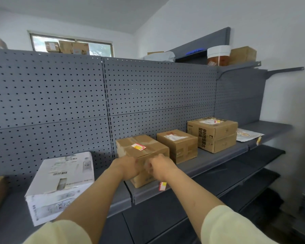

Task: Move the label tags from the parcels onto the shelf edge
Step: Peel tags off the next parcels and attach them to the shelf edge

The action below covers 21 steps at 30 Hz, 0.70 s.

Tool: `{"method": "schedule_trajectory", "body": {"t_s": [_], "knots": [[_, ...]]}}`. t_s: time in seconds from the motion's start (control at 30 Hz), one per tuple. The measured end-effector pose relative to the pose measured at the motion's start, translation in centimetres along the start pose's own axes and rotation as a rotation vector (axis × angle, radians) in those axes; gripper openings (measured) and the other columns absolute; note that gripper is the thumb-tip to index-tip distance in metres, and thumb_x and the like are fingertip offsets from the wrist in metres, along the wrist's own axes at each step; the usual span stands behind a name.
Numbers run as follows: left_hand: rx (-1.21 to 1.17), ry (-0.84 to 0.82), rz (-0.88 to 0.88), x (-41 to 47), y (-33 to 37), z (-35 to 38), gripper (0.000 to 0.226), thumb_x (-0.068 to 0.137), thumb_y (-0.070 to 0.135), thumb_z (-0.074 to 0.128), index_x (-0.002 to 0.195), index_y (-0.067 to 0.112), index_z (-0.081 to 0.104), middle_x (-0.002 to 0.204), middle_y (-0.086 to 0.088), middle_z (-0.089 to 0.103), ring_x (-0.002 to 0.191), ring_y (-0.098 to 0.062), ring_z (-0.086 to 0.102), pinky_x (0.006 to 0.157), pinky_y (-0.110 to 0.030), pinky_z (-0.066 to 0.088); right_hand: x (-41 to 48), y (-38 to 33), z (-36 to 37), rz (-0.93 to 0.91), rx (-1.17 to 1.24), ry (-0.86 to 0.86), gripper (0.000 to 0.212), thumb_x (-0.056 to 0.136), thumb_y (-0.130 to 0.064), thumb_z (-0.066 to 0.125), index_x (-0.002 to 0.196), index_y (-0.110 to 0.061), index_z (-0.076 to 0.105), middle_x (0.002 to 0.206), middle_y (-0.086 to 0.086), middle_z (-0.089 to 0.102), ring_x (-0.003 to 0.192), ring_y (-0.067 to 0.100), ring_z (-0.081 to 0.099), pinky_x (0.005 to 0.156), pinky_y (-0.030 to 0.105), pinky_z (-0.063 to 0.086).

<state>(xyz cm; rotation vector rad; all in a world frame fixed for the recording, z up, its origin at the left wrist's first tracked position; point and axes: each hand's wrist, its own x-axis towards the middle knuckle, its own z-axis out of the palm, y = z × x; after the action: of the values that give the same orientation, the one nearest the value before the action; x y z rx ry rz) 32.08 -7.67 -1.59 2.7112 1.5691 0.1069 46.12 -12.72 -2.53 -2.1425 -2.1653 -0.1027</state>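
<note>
Both hands meet at the front face of a brown parcel (pixel 149 148) on the grey shelf. My left hand (pixel 129 167) rests against its front left corner. My right hand (pixel 159 166) touches the front face beside it; whether either holds a tag is hidden. A red, white and yellow label tag (pixel 138 147) lies on top of this parcel. Another tag (pixel 162 186) hangs on the shelf edge (pixel 183 188) just below my right wrist. A third tag (pixel 258 140) hangs at the edge far right.
A white box (pixel 60 184) sits to the left on the shelf. Two more brown parcels (pixel 179 145) (pixel 212 134) and a flat white mailer (pixel 247 135) stand to the right. Grey pegboard (pixel 77 92) backs the shelf. A lower shelf (pixel 236 173) juts out below.
</note>
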Motion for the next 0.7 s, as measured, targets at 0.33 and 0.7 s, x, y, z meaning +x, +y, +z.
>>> {"method": "schedule_trajectory", "body": {"t_s": [0.33, 0.7], "knots": [[-0.025, -0.001, -0.064, 5.6, 4.1, 0.9, 0.031, 0.09, 0.027, 0.048, 0.117, 0.017, 0.058, 0.117, -0.005, 0.06, 0.107, -0.024, 0.056, 0.075, -0.026, 0.04, 3.7, 7.7, 1.5, -0.043, 0.032, 0.036, 0.027, 0.093, -0.012, 0.052, 0.119, -0.012, 0.061, 0.12, 0.013, 0.06, 0.103, 0.029, 0.058, 0.088, 0.04, 0.051], [-0.087, 0.009, -0.206, 7.4, 8.0, 3.7, 0.024, 0.089, 0.022, 0.051, 0.109, 0.012, 0.06, 0.106, -0.008, 0.062, 0.087, -0.02, 0.049, 0.075, -0.028, 0.04, 6.1, 12.1, 3.7, -0.204, 0.051, 0.004, 0.024, 0.092, -0.014, 0.054, 0.114, -0.012, 0.061, 0.118, 0.013, 0.061, 0.105, 0.03, 0.058, 0.089, 0.041, 0.052]]}}
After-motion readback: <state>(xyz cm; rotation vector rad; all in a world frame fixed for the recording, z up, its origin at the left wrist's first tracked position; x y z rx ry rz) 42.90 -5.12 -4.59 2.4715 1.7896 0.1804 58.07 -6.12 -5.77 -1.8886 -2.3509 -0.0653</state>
